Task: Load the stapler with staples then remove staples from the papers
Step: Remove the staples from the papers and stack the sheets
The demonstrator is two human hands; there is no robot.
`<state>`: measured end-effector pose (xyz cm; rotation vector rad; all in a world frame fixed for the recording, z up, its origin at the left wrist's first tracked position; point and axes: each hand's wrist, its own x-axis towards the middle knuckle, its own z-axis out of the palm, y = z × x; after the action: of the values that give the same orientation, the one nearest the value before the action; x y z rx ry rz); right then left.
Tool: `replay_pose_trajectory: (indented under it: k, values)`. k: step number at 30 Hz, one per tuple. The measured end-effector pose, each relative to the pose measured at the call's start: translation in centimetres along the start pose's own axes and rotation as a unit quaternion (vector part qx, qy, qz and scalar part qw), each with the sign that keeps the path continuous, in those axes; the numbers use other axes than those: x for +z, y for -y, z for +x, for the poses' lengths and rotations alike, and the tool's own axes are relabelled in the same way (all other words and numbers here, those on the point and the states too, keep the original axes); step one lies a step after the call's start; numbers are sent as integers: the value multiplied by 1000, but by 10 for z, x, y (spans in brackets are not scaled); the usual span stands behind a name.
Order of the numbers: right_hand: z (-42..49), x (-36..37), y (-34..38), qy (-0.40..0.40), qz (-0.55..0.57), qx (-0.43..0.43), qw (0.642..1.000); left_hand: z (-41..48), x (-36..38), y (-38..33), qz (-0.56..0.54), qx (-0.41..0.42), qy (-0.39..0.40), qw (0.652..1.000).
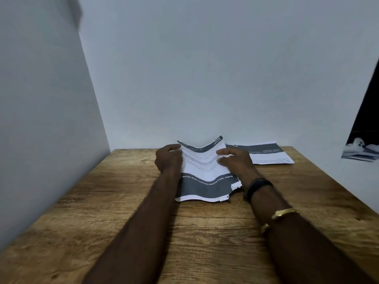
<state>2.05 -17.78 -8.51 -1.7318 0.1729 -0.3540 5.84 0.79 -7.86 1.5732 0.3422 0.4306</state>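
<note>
Paper point(205, 171) buckles between my left hand point(168, 160) and right hand point(235, 160), both pinching its side edges, probably hunting its staple.

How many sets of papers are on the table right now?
2. One set of papers sits mid-table, held at its sides by the left hand and right hand. A second set lies flat at the far right. Sheets underneath may be hidden.
</note>
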Motion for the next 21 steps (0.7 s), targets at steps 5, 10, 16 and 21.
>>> replay_pose_trajectory:
  k: [5,10,16,21]
  values:
    - [-1,-9,-6,-36,82,27,996,16,-7,4,-27,-9,-12,1000]
    - [-3,-9,-4,-98,39,2,994,16,-7,8,-34,1,-3,999]
    - [-7,-9,4,-173,-69,-75,980,7,-10,5,5,102,156,983]
    - [-17,-7,13,-217,-219,-127,943,1,-9,6,25,219,150,964]
